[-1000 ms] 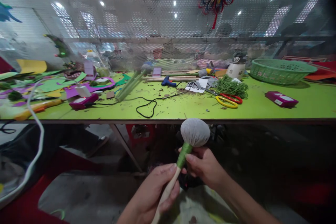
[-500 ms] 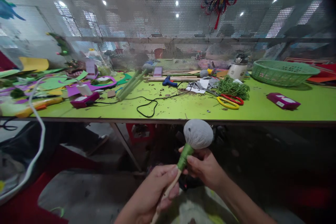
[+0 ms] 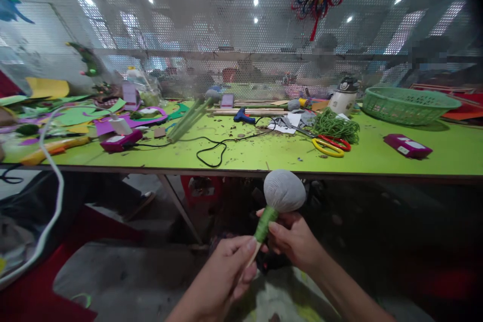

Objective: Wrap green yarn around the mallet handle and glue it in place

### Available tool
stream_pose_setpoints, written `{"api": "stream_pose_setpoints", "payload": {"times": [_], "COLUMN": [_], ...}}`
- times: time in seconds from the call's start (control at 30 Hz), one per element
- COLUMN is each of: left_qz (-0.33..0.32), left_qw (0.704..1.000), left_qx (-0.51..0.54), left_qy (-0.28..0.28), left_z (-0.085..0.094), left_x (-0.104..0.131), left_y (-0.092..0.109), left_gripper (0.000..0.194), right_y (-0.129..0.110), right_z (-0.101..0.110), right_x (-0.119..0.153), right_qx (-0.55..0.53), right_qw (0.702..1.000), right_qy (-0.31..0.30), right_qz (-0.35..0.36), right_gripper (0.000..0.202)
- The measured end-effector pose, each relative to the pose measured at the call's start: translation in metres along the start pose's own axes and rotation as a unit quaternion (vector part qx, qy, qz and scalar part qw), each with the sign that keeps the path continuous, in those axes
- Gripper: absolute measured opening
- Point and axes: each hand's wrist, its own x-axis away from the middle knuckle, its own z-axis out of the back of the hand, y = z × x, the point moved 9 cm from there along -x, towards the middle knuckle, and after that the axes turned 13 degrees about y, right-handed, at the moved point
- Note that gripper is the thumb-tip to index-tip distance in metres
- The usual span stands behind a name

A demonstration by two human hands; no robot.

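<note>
A round-headed mallet in grey fabric (image 3: 285, 191) is held tilted before the lime-green table (image 3: 377, 161). Left grip (image 3: 231, 267) is closed round its pale wooden stick (image 3: 256, 248); right grip (image 3: 295, 239) pinches the green thread binding (image 3: 265, 224). Wrapping looks done; tying-off I cannot verify.

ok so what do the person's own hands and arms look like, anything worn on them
Both the left hand and the right hand are bare: five-fingered human hands, no gloves. No ring, watch or bracelet can be made out. Each forearm is uncovered as far as the picture shows, with no sleeve, cable or marking visible.
</note>
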Motion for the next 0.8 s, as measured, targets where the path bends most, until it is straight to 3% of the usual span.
{"api": "stream_pose_setpoints", "payload": {"times": [0.07, 0.13, 0.2, 0.27, 0.33, 0.4, 0.5, 0.6, 0.67, 0.8], "left_qz": [0.031, 0.010, -0.092, -0.217, -0.277, -0.235, -0.097, -0.030, -0.046, -0.214], "left_qw": [0.999, 0.999, 0.986, 0.946, 0.921, 0.943, 0.986, 0.997, 0.994, 0.943], "left_qx": [0.007, -0.042, -0.126, -0.197, -0.219, -0.197, -0.128, -0.077, -0.091, -0.187], "left_qy": [-0.027, -0.015, 0.056, 0.138, 0.163, 0.128, 0.050, 0.009, 0.023, 0.172], "left_z": [-0.002, 0.002, 0.013, 0.020, 0.020, 0.016, 0.009, 0.005, 0.006, 0.023], "left_x": [-0.001, -0.005, -0.009, -0.004, 0.003, 0.002, -0.001, -0.005, -0.011, -0.014], "left_y": [-0.004, -0.003, 0.010, 0.028, 0.037, 0.031, 0.014, 0.005, 0.003, 0.017], "left_gripper": [0.039, 0.042, 0.039, 0.030, 0.023, 0.026, 0.037, 0.041, 0.042, 0.032], "right_y": [-0.002, -0.002, -0.001, 0.001, 0.003, 0.004, 0.001, -0.001, -0.002, -0.001], "right_z": [-0.001, -0.002, 0.000, 0.003, 0.004, 0.004, 0.003, 0.003, 0.005, 0.011], "right_x": [0.001, 0.001, -0.001, -0.002, -0.003, -0.003, -0.003, -0.003, -0.005, -0.009], "right_qx": [-0.005, -0.008, -0.003, 0.005, 0.007, 0.002, -0.005, -0.002, 0.005, 0.018], "right_qw": [1.000, 1.000, 1.000, 0.999, 0.999, 0.999, 1.000, 1.000, 0.999, 0.996], "right_qy": [-0.001, 0.006, 0.023, 0.040, 0.042, 0.033, 0.018, 0.023, 0.043, 0.075], "right_qz": [0.005, 0.006, 0.008, 0.006, 0.004, 0.005, 0.009, 0.009, 0.016, 0.035], "right_gripper": [0.031, 0.027, 0.025, 0.025, 0.026, 0.028, 0.030, 0.028, 0.028, 0.027]}}
